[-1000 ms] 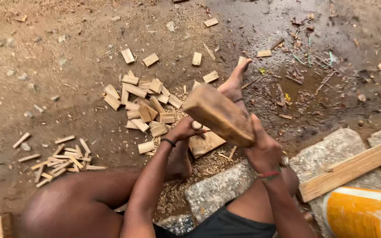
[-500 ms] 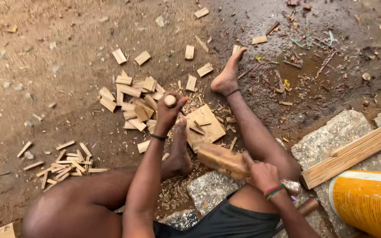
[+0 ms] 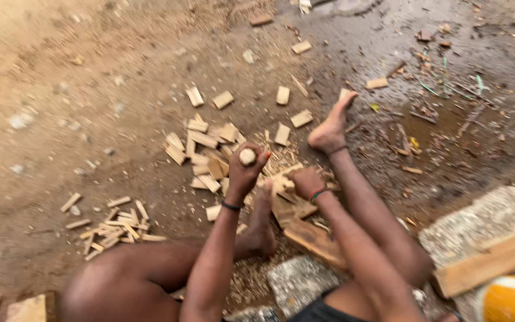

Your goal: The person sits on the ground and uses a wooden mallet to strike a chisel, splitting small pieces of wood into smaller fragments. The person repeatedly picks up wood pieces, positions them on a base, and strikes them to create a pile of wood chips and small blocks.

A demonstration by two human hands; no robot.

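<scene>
Your left hand [image 3: 245, 173] is clenched round a wooden handle [image 3: 247, 157] raised above the block [image 3: 293, 203]; your right hand [image 3: 305, 182] presses flat on that block between your feet; many cut pieces [image 3: 204, 149] lie beyond, and the block remains largely whole.

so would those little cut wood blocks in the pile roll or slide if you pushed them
Probably slide, not roll: the wood blocks look flat-sided and lie flat on the dirt ground. Likely stiff and light, being small, thin offcuts. Stacked ones might tumble off the heap.
</scene>
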